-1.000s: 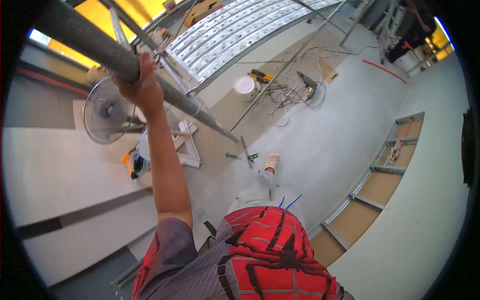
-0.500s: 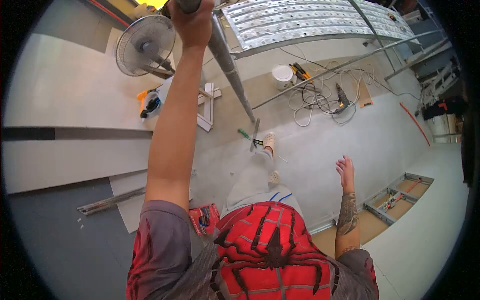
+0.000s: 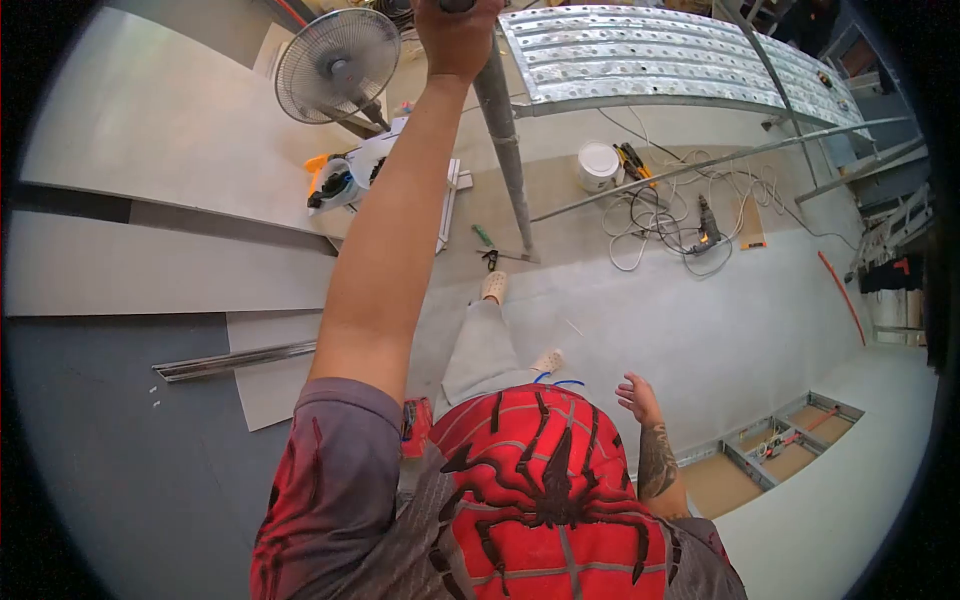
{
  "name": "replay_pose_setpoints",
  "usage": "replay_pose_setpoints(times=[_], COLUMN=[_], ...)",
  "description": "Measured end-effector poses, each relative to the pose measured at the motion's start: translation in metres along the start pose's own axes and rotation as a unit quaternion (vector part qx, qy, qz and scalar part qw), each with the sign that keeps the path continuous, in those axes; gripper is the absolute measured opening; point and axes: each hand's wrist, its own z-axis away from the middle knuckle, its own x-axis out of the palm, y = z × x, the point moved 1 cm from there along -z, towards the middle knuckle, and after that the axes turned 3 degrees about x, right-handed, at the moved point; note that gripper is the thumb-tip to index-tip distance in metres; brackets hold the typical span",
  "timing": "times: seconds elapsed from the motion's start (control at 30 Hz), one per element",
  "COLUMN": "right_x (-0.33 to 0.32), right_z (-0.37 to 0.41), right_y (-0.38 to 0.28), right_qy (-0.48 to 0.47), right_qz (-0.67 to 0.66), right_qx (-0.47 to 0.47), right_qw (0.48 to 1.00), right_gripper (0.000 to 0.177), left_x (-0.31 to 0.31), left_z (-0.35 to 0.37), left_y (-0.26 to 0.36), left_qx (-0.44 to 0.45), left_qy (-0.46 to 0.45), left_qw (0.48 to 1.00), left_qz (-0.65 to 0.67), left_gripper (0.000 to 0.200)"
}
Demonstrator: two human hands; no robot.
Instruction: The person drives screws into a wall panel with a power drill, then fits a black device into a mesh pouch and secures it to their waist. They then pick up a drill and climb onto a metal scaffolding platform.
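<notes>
Looking straight down here: the grey floor (image 3: pixel 700 320) fills the view, far below the person's red-and-black shirt. Off to the left, big pale boards (image 3: pixel 150 150) lie flat, one beside the other. Across the top runs the perforated metal platform (image 3: pixel 660 55), long and silvery. From the top edge a grey pole (image 3: pixel 505 150) drops down to the floor, and there's the left hand (image 3: pixel 457 35), clenched tight around the pole at its upper end, arm stretched out full length. Just left of that grip, a round fan (image 3: pixel 338 65) stands by the boards. A thin metal rail (image 3: pixel 235 360) lies on the floor at lower left. Right of the pole, a tangle of cables (image 3: pixel 660 215) sprawls about, a white bucket (image 3: pixel 598 165) just beside it. And the right hand (image 3: pixel 638 397) is released, fingers spread, grasping nothing, hanging near the hip, well apart from the pole
</notes>
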Motion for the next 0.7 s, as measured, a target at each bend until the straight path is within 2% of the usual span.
replay_pose_setpoints(times=[0.03, 0.13, 0.2, 0.27, 0.3, 0.33, 0.4, 0.47, 0.5, 0.53, 0.57, 0.6, 0.63, 0.67, 0.7], right_x=[-0.002, 0.004, 0.018, 0.046, 0.067, 0.094, 0.155, 0.210, 0.237, 0.262, 0.285, 0.307, 0.324, 0.341, 0.356], right_z=[-0.002, -0.009, -0.018, -0.025, -0.019, -0.003, 0.042, 0.089, 0.114, 0.140, 0.164, 0.186, 0.199, 0.209, 0.212], right_y=[-0.006, -0.037, -0.075, -0.119, -0.149, -0.182, -0.243, -0.298, -0.323, -0.343, -0.361, -0.380, -0.398, -0.413, -0.431], right_qy=[-0.002, 0.012, 0.025, 0.032, 0.027, 0.024, -0.006, -0.043, -0.057, -0.071, -0.053, -0.033, -0.041, -0.015, -0.013], right_qz=[0.003, 0.027, 0.074, 0.120, 0.142, 0.165, 0.145, 0.152, 0.130, 0.110, 0.098, 0.085, 0.068, 0.042, 0.036], right_qx=[-0.001, -0.034, -0.090, -0.150, -0.181, -0.213, -0.334, -0.441, -0.497, -0.552, -0.601, -0.647, -0.692, -0.722, -0.749], right_qw=[1.000, 0.999, 0.993, 0.981, 0.973, 0.963, 0.931, 0.884, 0.856, 0.823, 0.791, 0.757, 0.718, 0.691, 0.662], right_gripper=[0.051, 0.049, 0.048, 0.049, 0.048, 0.048, 0.039, 0.039, 0.040, 0.043, 0.047, 0.052, 0.071, 0.083, 0.088], left_x=[0.000, 0.002, 0.002, -0.002, 0.001, -0.001, -0.005, -0.004, -0.006, -0.016, -0.027, -0.049, -0.074, -0.106, -0.142], left_z=[0.000, 0.001, -0.002, -0.004, -0.002, -0.001, 0.000, 0.001, 0.006, 0.012, 0.024, 0.040, 0.061, 0.083, 0.098], left_y=[0.000, 0.007, 0.000, 0.002, 0.000, -0.001, 0.000, 0.003, -0.013, -0.015, -0.020, -0.015, -0.024, -0.037, -0.047], left_qx=[-0.066, -0.064, -0.075, 0.096, 0.027, 0.026, -0.091, -0.109, 0.018, 0.009, 0.035, -0.003, -0.045, -0.046, -0.097], left_qy=[-0.029, -0.001, -0.004, -0.001, -0.003, 0.002, -0.070, -0.059, -0.040, -0.121, -0.122, -0.157, -0.216, -0.293, -0.366], left_qw=[0.996, 0.992, 0.991, 0.992, 0.999, 0.999, 0.993, 0.990, 0.999, 0.992, 0.991, 0.987, 0.974, 0.954, 0.922], left_qz=[0.054, 0.107, 0.115, -0.083, 0.023, 0.027, 0.025, 0.065, 0.012, 0.035, 0.048, 0.041, 0.041, 0.047, 0.079], left_gripper=[0.036, 0.037, 0.040, 0.042, 0.043, 0.043, 0.044, 0.047, 0.058, 0.077, 0.091, 0.095, 0.094, 0.086, 0.078])
